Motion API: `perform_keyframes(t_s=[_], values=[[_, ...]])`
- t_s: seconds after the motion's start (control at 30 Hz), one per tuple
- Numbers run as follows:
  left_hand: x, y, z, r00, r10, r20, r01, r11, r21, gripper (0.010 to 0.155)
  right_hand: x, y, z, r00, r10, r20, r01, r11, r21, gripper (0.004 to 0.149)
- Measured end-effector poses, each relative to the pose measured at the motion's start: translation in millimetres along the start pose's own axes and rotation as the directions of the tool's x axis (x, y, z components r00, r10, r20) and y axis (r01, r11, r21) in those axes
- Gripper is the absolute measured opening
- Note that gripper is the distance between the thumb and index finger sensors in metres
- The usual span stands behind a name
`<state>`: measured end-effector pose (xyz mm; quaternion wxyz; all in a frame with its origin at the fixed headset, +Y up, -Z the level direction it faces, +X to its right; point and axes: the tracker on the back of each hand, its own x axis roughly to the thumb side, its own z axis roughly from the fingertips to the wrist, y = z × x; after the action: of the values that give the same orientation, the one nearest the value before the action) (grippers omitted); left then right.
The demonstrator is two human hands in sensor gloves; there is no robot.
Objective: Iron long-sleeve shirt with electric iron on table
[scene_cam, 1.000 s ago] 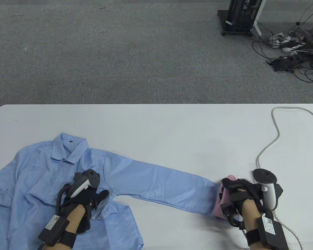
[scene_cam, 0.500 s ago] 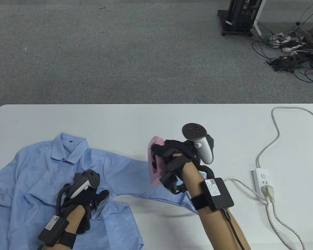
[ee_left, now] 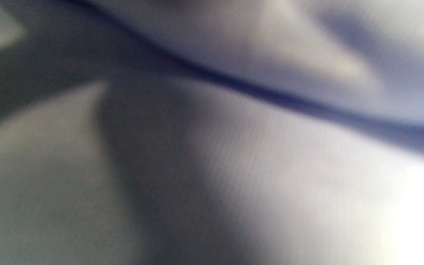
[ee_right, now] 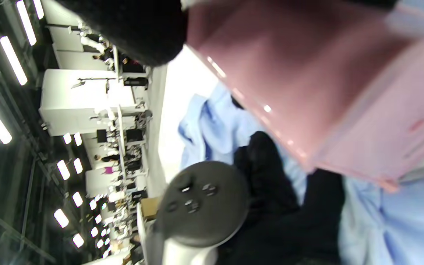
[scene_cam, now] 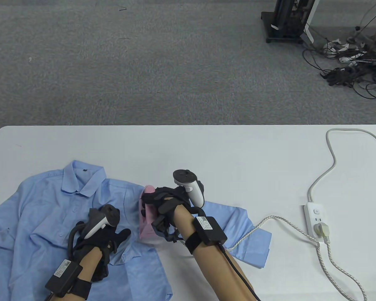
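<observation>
The shirt [scene_cam: 40, 207] is thin light blue woven cloth, matt, with soft wrinkles; in the left wrist view its weave is blurred. The iron [scene_cam: 146, 219] has a pink plastic body, smooth and glossy, with small bright reflections on it in the right wrist view [ee_right: 307, 92]. The table [scene_cam: 206, 150] has a white smooth top with a dull shine. Both gloves are black matt fabric, on the left hand [scene_cam: 105, 240] and on the right hand [scene_cam: 164, 203]. The iron's cord [scene_cam: 269, 219] has a braided cloth cover, white with speckles. The power strip [scene_cam: 316, 218] is white smooth plastic. The floor [scene_cam: 144, 62] is grey rough carpet.
</observation>
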<state>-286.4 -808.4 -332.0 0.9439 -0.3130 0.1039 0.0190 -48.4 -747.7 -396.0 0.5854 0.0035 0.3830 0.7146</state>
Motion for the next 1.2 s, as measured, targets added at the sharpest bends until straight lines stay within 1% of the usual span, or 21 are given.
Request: perform_keyframes(t_s=[0.13, 0.27, 0.37, 0.5, 0.53, 0.6, 0.63, 0.73, 0.8, 0.87, 0.97, 1.07, 1.2], values=[[-0.3, -0.1, 0.2, 1.0, -0.002, -0.001, 0.002, 1.0, 0.004, 0.085, -3.6, 3.5, -8.2, 1.0, 0.005, -0.015, -0.005, 1.0, 0.015, 0.066], [-0.1, 0.1, 0.3, 1.0, -0.002, -0.002, 0.002, 1.0, 0.002, 0.084, 3.5, 8.9, -16.8, 0.999, -0.012, 0.05, 0.01, 0.999, 0.043, 0.065], [-0.2, 0.1, 0.3, 1.0, -0.002, -0.002, 0.002, 1.0, 0.004, 0.084, 6.0, 12.2, -23.9, 0.996, -0.03, 0.085, 0.028, 0.999, 0.027, 0.064], [-2.8, 0.2, 1.3, 1.0, 0.0, 0.002, 0.0, 1.0, 0.004, 0.082, -2.6, 14.7, -36.6, 0.999, -0.008, 0.035, 0.008, 1.0, -0.016, 0.064], [-3.5, -0.1, 1.6, 1.0, 0.0, 0.003, 0.0, 1.0, 0.005, 0.081, -5.6, 13.9, -36.3, 1.0, -0.026, 0.003, 0.026, 0.999, -0.032, 0.064], [-4.2, -0.2, 1.9, 1.0, -0.004, 0.0, 0.004, 1.0, 0.01, 0.082, -8.5, 9.7, -34.7, 0.999, -0.031, -0.02, 0.03, 0.998, -0.047, 0.064], [-4.0, 0.0, 1.9, 1.0, -0.005, -0.002, 0.005, 1.0, 0.01, 0.082, -10.4, 4.9, -30.5, 0.999, -0.035, -0.027, 0.034, 0.998, -0.051, 0.063], [-3.7, 0.4, 2.2, 1.0, -0.011, -0.009, 0.011, 1.0, 0.007, 0.082, -18.0, -9.9, -15.1, 0.998, -0.019, -0.055, 0.012, 0.993, -0.12, 0.063], [-4.0, 0.4, 2.2, 1.0, -0.008, -0.009, 0.008, 1.0, 0.004, 0.082, -25.4, -21.5, -3.1, 0.997, -0.034, -0.07, 0.023, 0.987, -0.159, 0.063], [-4.0, 0.7, 2.5, 1.0, -0.009, -0.013, 0.009, 1.0, 0.004, 0.083, -34.6, -35.8, 10.4, 0.997, -0.046, -0.068, 0.034, 0.985, -0.169, 0.063], [-4.1, 1.1, 2.5, 1.0, -0.01, -0.017, 0.01, 1.0, 0.0, 0.083, -48.3, -56.9, 32.3, 0.995, -0.067, -0.072, 0.049, 0.971, -0.232, 0.063], [-4.0, 1.3, 2.8, 1.0, -0.014, -0.024, 0.014, 1.0, 0.002, 0.083, -62.1, -80.2, 54.9, 0.993, -0.082, -0.081, 0.057, 0.963, -0.265, 0.063], [-4.5, 0.8, 2.9, 1.0, -0.015, -0.027, 0.015, 1.0, 0.006, 0.083, -79.8, -104.4, 86.0, 0.993, -0.069, -0.094, 0.035, 0.943, -0.33, 0.063]])
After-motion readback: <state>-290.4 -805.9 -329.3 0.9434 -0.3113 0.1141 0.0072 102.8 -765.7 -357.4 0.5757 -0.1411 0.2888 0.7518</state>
